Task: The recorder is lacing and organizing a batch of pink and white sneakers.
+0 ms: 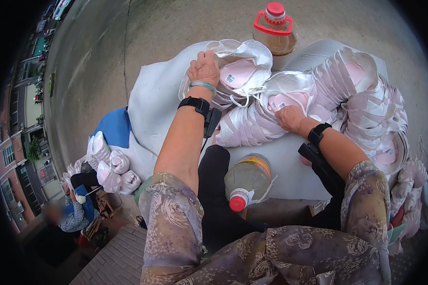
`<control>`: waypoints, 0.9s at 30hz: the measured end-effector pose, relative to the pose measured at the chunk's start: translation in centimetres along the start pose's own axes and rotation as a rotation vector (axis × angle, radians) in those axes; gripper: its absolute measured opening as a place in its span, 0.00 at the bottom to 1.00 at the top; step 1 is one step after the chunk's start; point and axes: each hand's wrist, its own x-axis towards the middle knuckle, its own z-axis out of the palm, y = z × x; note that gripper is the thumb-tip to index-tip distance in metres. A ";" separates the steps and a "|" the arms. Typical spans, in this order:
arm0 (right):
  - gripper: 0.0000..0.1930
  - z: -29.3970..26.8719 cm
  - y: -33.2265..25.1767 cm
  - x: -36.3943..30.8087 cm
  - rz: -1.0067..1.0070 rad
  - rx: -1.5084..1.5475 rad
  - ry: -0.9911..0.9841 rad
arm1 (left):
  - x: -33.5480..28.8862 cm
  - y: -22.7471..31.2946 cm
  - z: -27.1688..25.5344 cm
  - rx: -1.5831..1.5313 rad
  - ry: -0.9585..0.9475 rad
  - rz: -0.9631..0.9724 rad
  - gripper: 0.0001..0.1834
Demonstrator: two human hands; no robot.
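My left hand point(205, 69) is closed on the heel-side edge of a white shoe upper point(248, 53) with a pink lining and loose white laces. My right hand point(290, 118) grips the near edge of a stack of nested pale pink and white shoe uppers point(252, 124), its fingertips partly hidden at the pink opening. A green bangle point(203, 85) circles my left wrist, and a black strap is on each wrist. The uppers lie on a white sheet point(150, 97) in front of me.
Curved stacks of nested uppers point(373, 114) lie to the right. A red-capped jug point(276, 35) stands beyond the sheet; a clear bottle point(248, 175) with a red cap is near my lap. At left are bundled uppers point(111, 168), a blue cloth point(112, 127) and a seated person point(73, 216).
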 end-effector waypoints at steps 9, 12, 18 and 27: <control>0.15 -2.3 2.5 2.0 0.060 0.025 0.732 | -5.1 2.9 0.8 -0.049 0.050 0.603 0.20; 0.17 -0.8 2.5 3.7 0.202 -0.061 0.526 | -5.1 2.5 2.7 0.013 0.094 0.453 0.21; 0.13 -1.7 3.1 4.9 0.395 0.000 0.381 | -4.3 0.4 5.4 0.048 0.032 0.389 0.12; 0.09 -1.1 1.8 3.9 -0.013 -0.031 0.012 | -5.0 1.1 4.9 -0.259 -0.106 0.224 0.04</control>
